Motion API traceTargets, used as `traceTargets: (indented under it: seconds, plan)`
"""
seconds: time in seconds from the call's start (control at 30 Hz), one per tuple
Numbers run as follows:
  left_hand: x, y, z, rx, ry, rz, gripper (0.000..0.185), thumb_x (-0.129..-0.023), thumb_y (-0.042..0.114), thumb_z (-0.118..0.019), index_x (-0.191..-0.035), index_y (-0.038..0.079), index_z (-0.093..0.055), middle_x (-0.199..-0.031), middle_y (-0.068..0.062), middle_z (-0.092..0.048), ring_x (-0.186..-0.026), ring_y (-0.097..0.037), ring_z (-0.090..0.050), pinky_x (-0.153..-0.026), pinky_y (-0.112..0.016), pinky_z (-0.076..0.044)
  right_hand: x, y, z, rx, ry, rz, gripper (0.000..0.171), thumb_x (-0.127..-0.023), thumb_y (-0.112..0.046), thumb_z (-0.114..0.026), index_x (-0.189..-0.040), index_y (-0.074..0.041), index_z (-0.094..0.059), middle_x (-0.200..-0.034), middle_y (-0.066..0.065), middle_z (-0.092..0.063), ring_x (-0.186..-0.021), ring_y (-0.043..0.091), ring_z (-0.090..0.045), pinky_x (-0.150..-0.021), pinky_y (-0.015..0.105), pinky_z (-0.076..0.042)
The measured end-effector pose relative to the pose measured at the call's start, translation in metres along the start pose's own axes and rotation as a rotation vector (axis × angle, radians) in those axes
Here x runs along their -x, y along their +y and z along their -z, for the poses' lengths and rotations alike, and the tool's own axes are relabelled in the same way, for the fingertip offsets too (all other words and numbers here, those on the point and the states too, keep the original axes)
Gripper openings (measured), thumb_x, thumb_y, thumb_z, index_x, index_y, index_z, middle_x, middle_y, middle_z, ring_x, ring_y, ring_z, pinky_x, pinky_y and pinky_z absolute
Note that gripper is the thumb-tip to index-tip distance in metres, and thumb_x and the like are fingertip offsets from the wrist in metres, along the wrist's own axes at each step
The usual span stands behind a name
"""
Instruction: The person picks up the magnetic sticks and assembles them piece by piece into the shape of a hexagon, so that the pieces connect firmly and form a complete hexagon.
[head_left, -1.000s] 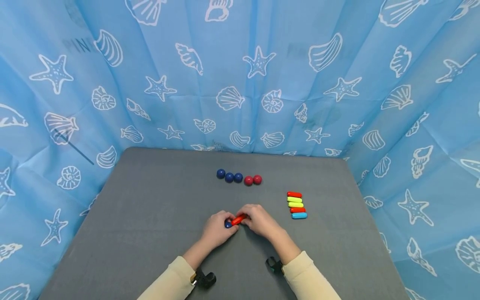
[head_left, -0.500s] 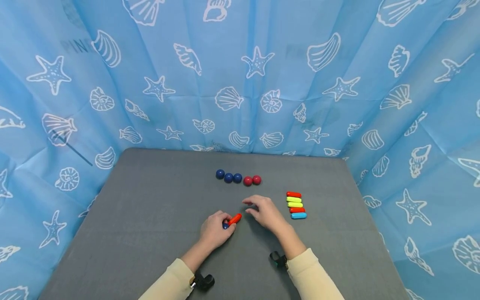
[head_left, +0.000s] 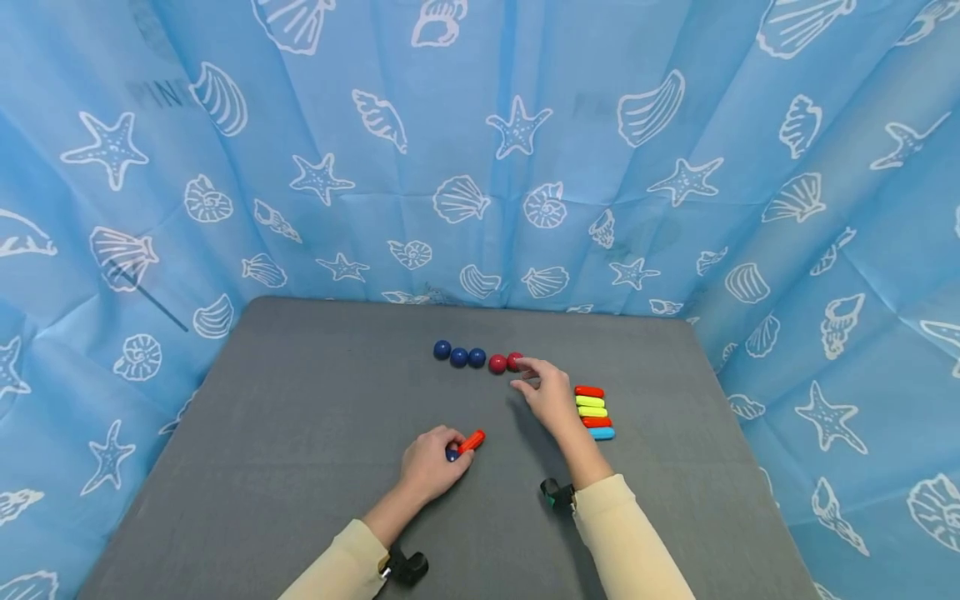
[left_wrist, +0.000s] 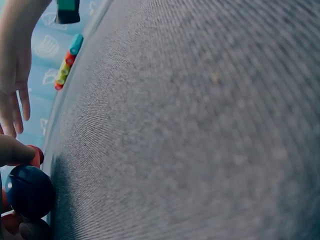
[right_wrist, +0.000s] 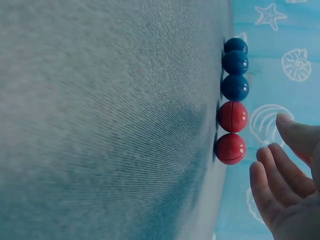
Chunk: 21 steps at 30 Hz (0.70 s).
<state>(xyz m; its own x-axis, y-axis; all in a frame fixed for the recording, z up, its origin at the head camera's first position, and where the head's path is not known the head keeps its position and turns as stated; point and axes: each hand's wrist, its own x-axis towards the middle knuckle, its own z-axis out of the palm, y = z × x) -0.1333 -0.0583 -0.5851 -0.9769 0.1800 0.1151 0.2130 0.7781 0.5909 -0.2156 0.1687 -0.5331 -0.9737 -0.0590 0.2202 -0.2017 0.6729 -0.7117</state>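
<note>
**Left hand grips a ball and rod; right hand opens beside the red balls**

Low and left of centre in the head view, the left hand (head_left: 429,463) lies on the grey table (head_left: 300,433) with its fingers curled round a blue ball (head_left: 452,452). A red rod (head_left: 472,440) is stuck to that ball and juts up to the right, out of the grip. The left wrist view shows the same ball (left_wrist: 29,192) at the lower left corner, pinched between fingertips.

Above, near the frame's middle, a row of balls runs left to right: three blue balls (head_left: 459,355), then two red balls (head_left: 504,362), each touching its neighbour.

Right of that row, the right hand (head_left: 551,396) hovers with its fingers spread and loosely bent, holding nothing. Its fingertips lie just beside the end red ball (right_wrist: 230,148); I cannot tell if they touch.

Just right of that hand, a stack of rods (head_left: 594,411) lies side by side, partly hidden by the hand.
</note>
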Motion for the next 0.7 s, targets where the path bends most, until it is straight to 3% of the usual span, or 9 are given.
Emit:
traceTargets:
  seconds: [0.27,0.53,0.7]
  plan:
    - [0.0,0.001,0.003,0.008,-0.02,-0.012,0.017,-0.088,0.036,-0.074,-0.094,0.021,-0.074,-0.081,0.01,-0.06,-0.068,-0.006,-0.051,-0.062,-0.026,-0.041,-0.017,0.006,-0.006,0.019,0.018,-0.05,0.048,-0.086,-0.011,-0.08,-0.131,-0.007,-0.065,-0.119,0.016,-0.07,-0.107,0.03,-0.067,-0.089,0.044,-0.056]
    - [0.001,-0.001,0.008,0.031,-0.02,-0.014,0.015,-0.088,0.035,-0.073,-0.094,0.021,-0.073,-0.079,0.011,-0.057,-0.065,-0.005,-0.047,-0.062,-0.025,-0.039,-0.028,0.009,-0.015,0.026,-0.054,-0.105,0.053,-0.089,-0.015,-0.078,-0.138,-0.008,-0.06,-0.141,0.016,-0.055,-0.124,0.034,-0.056,-0.104,0.051,-0.047]
    - [0.003,0.0,0.005,0.046,-0.032,-0.014,0.017,-0.089,0.035,-0.073,-0.096,0.02,-0.073,-0.08,0.012,-0.058,-0.066,-0.005,-0.048,-0.063,-0.025,-0.039,-0.034,0.016,-0.015,0.045,-0.095,-0.148,0.053,-0.089,-0.014,-0.078,-0.139,-0.01,-0.059,-0.145,0.017,-0.052,-0.129,0.035,-0.054,-0.108,0.051,-0.043]
